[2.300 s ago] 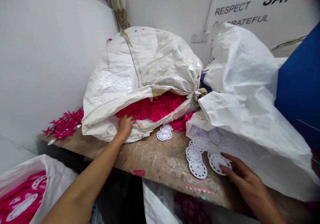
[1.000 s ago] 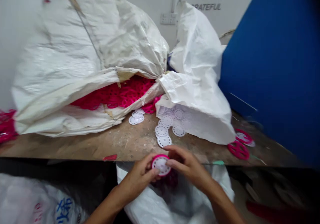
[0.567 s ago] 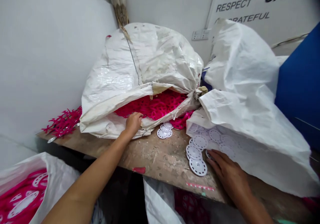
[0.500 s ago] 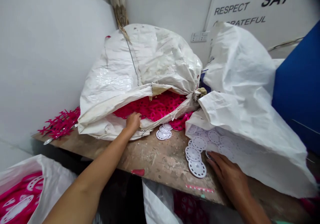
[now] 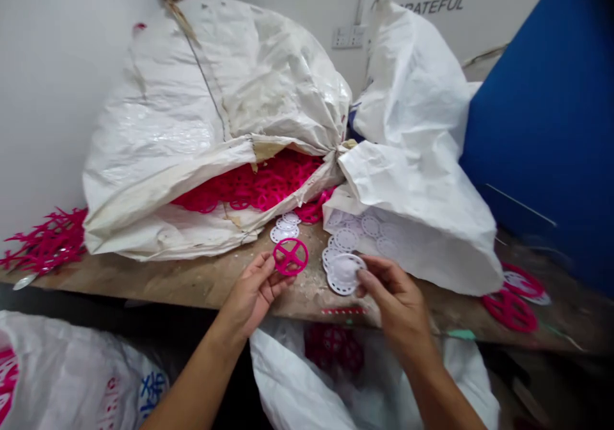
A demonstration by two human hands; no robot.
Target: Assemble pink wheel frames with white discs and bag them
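Between thumb and fingers, my left hand (image 5: 253, 289) grips a pink plastic wheel-shaped ring (image 5: 290, 257) with crossed spokes, held above the table edge. My right hand (image 5: 396, 289) pinches a white slotted disc (image 5: 349, 269) by its right rim. Under and behind that disc lie more white discs (image 5: 344, 239), some spilling from the mouth of the right white sack (image 5: 426, 238). A small pile of white discs (image 5: 284, 228) lies just behind the pink ring. More pink rings (image 5: 268, 187) fill the opening of the big left sack (image 5: 158, 97).
Spiky pink plastic pieces (image 5: 52, 238) lie on the table's left end. Pink and white rings (image 5: 513, 305) rest at the right. Below the table edge gapes a white sack (image 5: 297, 379) with pink parts; another sack (image 5: 71, 359) stands lower left. A blue panel (image 5: 537, 123) rises at right.
My left hand has come out of the big sack's opening with a pink ring. My right hand has lifted a white disc, and both hands are now closer together. The view has shifted.
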